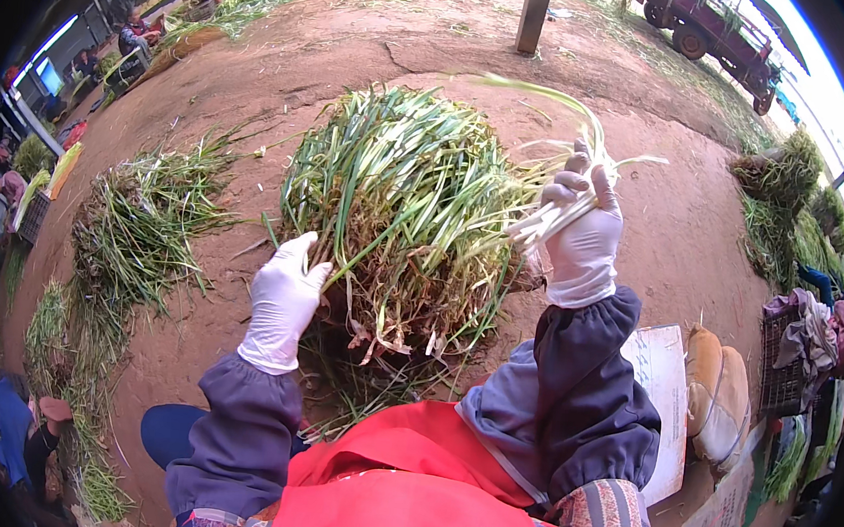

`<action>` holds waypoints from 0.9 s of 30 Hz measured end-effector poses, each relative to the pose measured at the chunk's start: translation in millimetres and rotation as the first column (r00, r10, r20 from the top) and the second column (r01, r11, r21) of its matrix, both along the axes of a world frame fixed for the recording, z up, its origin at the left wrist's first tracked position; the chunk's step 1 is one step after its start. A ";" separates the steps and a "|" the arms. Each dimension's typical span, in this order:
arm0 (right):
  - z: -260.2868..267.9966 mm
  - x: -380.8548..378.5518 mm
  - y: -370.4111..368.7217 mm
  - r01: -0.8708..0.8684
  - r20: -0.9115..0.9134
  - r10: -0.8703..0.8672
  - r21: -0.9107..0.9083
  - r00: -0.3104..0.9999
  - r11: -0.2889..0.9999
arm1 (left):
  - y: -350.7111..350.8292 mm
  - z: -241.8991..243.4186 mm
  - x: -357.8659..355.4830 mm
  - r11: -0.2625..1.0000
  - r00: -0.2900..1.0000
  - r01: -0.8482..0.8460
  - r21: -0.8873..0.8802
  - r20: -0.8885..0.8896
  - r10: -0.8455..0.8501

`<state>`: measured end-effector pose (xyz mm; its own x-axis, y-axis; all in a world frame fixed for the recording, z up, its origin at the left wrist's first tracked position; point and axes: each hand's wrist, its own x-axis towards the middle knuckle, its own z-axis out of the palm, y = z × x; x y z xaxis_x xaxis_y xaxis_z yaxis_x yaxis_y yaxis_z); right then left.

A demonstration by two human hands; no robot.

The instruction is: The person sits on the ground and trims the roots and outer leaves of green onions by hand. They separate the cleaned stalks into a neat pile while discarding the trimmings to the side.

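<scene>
Before me a large heap of long green leafy stalks (399, 180) rests low over the ground, with brown, withered ends towards me. My left hand (287, 294), in a white glove, is at the heap's near left edge, thumb and fingers closed on a green stalk (371, 245). Raised at the heap's right side, my right hand (581, 224), also gloved, grips a bunch of pale stalks (556, 218). Their white ends point down and left, and the thin green tops bend away above the fingers, partly blurred. What supports the heap is hidden.
A smaller heap of green stalks (139, 226) lies left. At right are a white board (659, 408), a tied tan cushion (716, 394) and a dark crate (782, 366) with cloth. A post (534, 16) and a truck (708, 33) stand beyond. Several people sit at far left.
</scene>
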<state>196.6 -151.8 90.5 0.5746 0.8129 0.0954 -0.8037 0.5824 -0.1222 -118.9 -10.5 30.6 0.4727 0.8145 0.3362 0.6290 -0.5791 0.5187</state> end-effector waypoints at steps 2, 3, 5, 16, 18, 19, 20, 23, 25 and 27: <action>-16.5 2.1 5.6 -0.026 -0.149 0.023 -0.021 0.989 0.999 | -30.3 -12.0 35.4 0.924 0.958 0.282 0.257 -0.025 -0.286; -24.3 2.1 7.9 -0.058 -0.159 0.053 -0.027 0.986 0.998 | -41.4 -22.0 54.4 0.894 0.930 0.367 0.256 -0.109 -0.351; -35.8 3.3 11.2 -0.036 -0.076 0.039 0.038 0.996 0.999 | -59.6 -48.1 84.9 0.908 0.891 0.367 0.203 -0.357 -0.280; -30.8 20.6 -7.5 0.089 -0.067 -0.084 0.085 0.994 0.992 | 48.3 65.3 76.1 0.790 0.608 0.555 -0.260 0.775 -0.173; -26.1 16.5 -2.7 0.068 -0.074 -0.061 0.087 0.995 0.994 | 55.9 71.2 77.0 0.792 0.561 0.531 -0.302 0.826 -0.061; -23.6 14.4 1.0 0.038 -0.065 -0.031 0.112 0.997 0.993 | 57.9 64.8 78.9 0.805 0.520 0.534 -0.259 0.851 -0.072; -21.6 11.8 5.7 -0.006 -0.069 0.015 0.123 0.998 0.992 | 59.6 52.2 82.5 0.883 0.662 0.390 -0.259 0.746 -0.073; -22.0 3.0 25.7 -0.056 -0.008 0.056 -0.067 0.998 0.996 | 69.4 10.1 81.4 0.914 0.997 -0.061 -0.402 0.017 0.074; -30.3 -6.1 42.3 -0.120 0.022 0.129 -0.233 0.991 0.965 | 77.8 -4.9 72.0 0.949 0.992 -0.020 -0.314 -0.128 -0.021; -45.4 -19.0 53.7 -0.224 -0.023 0.234 -0.400 0.972 0.889 | 82.4 -6.6 59.2 0.974 0.997 0.034 -0.225 0.073 -0.018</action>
<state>177.6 -98.1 45.1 0.3698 0.8946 -0.2510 -0.9023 0.2814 -0.3265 -59.7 71.9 24.0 0.4766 0.8610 0.1776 0.5727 -0.4574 0.6804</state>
